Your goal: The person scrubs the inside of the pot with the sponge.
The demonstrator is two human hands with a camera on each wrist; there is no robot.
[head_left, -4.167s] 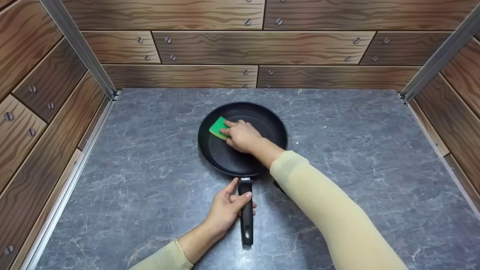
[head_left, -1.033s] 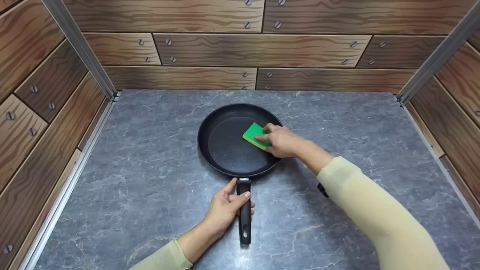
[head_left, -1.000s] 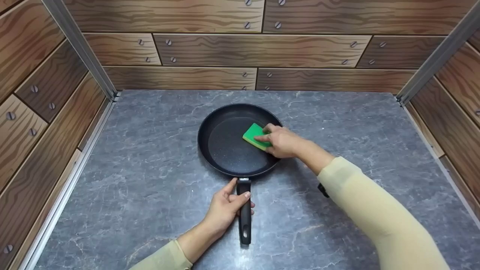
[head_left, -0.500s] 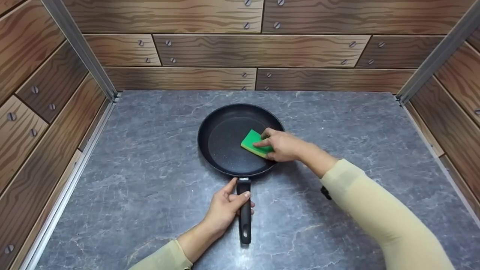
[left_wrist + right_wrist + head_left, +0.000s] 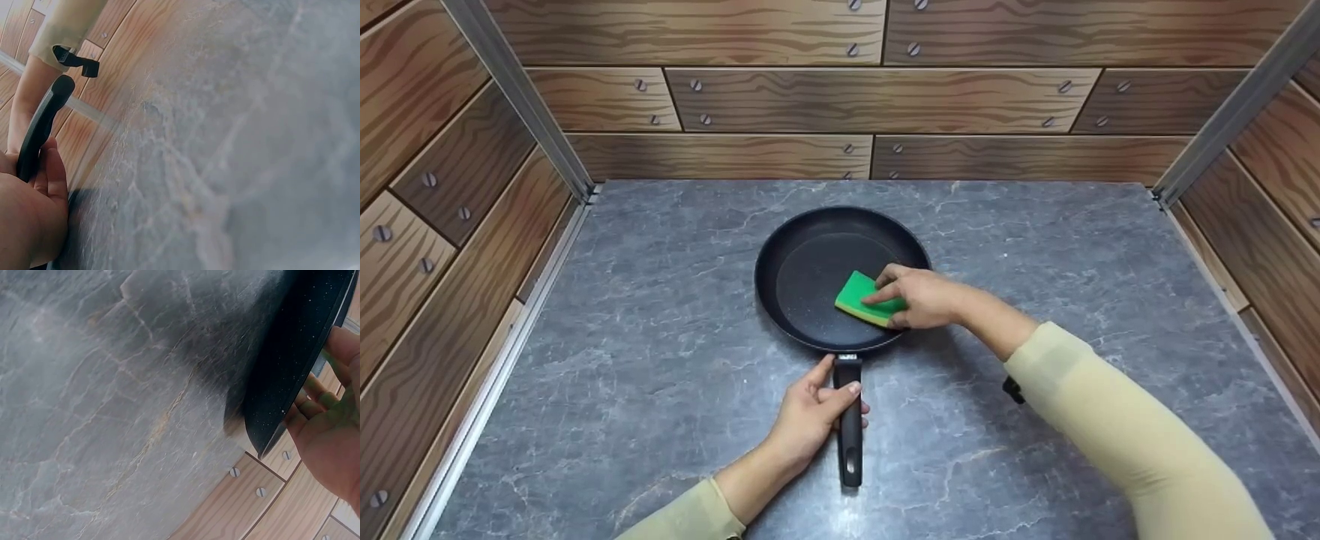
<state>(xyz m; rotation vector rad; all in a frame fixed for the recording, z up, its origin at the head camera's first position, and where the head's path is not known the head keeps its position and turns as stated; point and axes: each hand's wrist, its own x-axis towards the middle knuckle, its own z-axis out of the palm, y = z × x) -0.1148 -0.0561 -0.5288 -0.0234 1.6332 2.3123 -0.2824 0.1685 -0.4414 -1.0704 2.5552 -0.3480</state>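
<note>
A black frying pan (image 5: 810, 255) with a speckled inside sits mid-table, its handle (image 5: 850, 442) pointing toward me. My left hand (image 5: 806, 416) grips that handle near the pan, thumb on top and fingertips showing on the far side. Inside the pan, at its right front, my right hand (image 5: 922, 298) holds a green and yellow sponge (image 5: 855, 292) against the surface, fingers spread over the green side. The left wrist view shows the handle (image 5: 42, 124) rising out of the left hand (image 5: 34, 214). In the right wrist view the pan's outer wall (image 5: 292, 354) hides the sponge, beside the right hand (image 5: 332, 422).
The grey marbled table (image 5: 645, 300) surrounds the pan. Wood-patterned walls (image 5: 780, 97) stand at the back and both sides, with metal posts (image 5: 521, 94) at the corners. A black clip-like piece (image 5: 1013, 389) is at the right sleeve.
The right hand has swept the sponge from the pan's left side over to the right, then a little toward me along the right front. The left hand stays on the handle.
</note>
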